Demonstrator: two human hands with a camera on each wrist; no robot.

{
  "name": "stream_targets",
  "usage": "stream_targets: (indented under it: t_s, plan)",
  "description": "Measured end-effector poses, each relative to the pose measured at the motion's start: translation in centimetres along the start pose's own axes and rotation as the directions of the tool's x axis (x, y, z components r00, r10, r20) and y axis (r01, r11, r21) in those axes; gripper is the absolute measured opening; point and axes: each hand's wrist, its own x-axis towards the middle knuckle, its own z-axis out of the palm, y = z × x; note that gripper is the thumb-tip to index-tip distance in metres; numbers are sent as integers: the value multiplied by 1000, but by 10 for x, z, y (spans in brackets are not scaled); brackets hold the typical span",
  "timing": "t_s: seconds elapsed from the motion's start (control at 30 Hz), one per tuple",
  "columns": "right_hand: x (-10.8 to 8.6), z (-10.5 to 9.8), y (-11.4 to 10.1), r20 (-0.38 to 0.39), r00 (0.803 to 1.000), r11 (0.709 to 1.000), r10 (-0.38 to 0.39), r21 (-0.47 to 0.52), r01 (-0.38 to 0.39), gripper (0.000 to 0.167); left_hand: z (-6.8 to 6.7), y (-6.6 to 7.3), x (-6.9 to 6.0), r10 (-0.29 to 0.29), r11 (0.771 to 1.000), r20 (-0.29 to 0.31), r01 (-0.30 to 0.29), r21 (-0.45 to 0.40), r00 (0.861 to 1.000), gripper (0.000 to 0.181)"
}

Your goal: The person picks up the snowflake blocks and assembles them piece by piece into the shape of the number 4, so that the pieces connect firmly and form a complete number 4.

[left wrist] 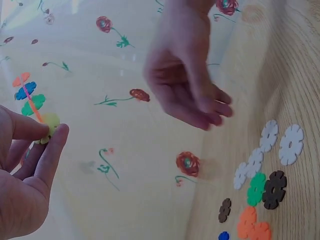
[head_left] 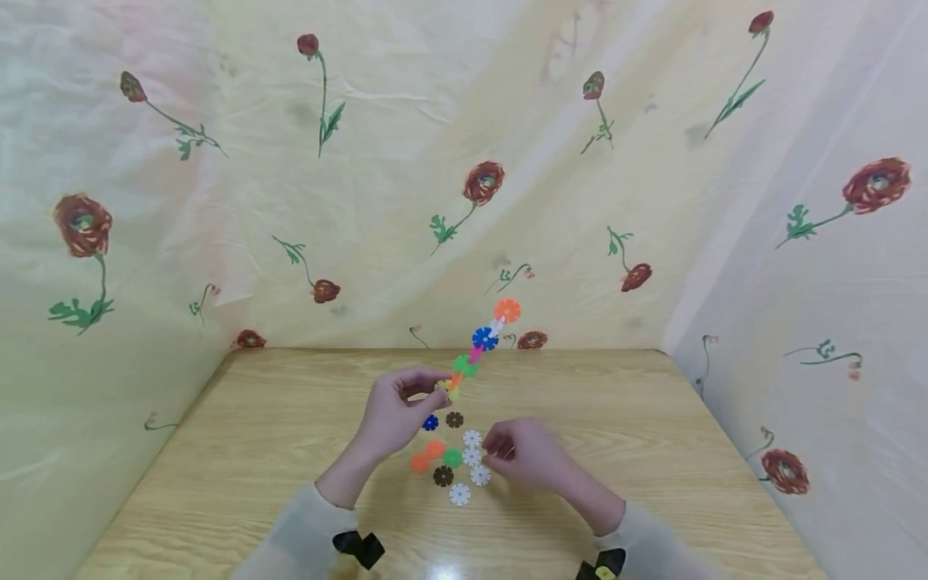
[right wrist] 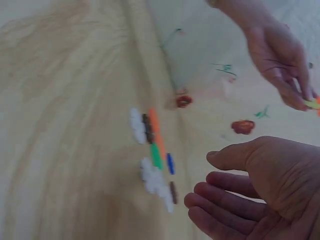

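My left hand [head_left: 393,409] pinches a yellow notched disc [left wrist: 51,127] at the near end of a joined chain of plastic snowflake discs. Up from it the chain runs through an orange piece, a green disc [head_left: 466,366], a pink one, a blue disc [head_left: 485,338], a white one and an orange disc [head_left: 507,310] at the tip. My right hand [head_left: 532,455] hovers beside the white discs [head_left: 472,457], its fingers loosely bent with nothing between them in the right wrist view [right wrist: 250,195].
Loose on the wooden table [head_left: 290,435] lie orange discs [head_left: 421,463], a green disc [head_left: 453,457], brown discs [head_left: 443,476] and a blue disc [head_left: 431,422]. Flower-printed cloth [head_left: 391,201] stands behind the table and at its sides.
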Motion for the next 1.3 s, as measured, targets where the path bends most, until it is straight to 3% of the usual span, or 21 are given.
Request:
stream_targets:
  t_s: [0.2, 0.4, 0.57, 0.73, 0.87, 1.07, 1.13, 1.2, 1.3]
  plan:
    - [-2, 20, 11, 3, 1000, 999, 15, -46, -15, 7, 0, -2, 0, -7, 1000, -5, 7, -9, 1000, 22]
    - [-3, 36, 20, 1, 1000, 994, 28, -105, -28, 15, 1, -1, -1, -10, 1000, -11, 10, -1, 1000, 22]
    - [-2, 44, 17, -11, 999, 988, 31, -152, -33, 17, 2, -1, -1, -1, 1000, -4, 1, 5, 1000, 21]
    - [-2, 39, 16, 7, 999, 994, 44, -101, -43, 21, -1, -2, 0, 8, 1000, -13, -8, 27, 1000, 21]
    - [-4, 29, 22, 1, 1000, 997, 22, -78, -22, 12, -5, 0, 1, 2, 999, -41, -1, 33, 999, 21]
    - [-4, 5, 25, -89, 996, 999, -2, -49, -3, 5, -10, 5, -1, -11, 999, -57, 13, 35, 998, 22]
    - [-2, -5, 21, -160, 987, 999, -17, -36, 12, 7, -10, 5, -1, -9, 1000, -56, 10, 29, 998, 21]
    - [1, -14, 15, -255, 965, 998, -63, -19, 60, 9, -10, 5, 0, -5, 1000, -55, 7, 27, 998, 21]
    - [8, -26, 4, -410, 892, 980, -189, -16, 201, 12, -9, 5, 1, 11, 1000, -46, -10, 12, 999, 21]
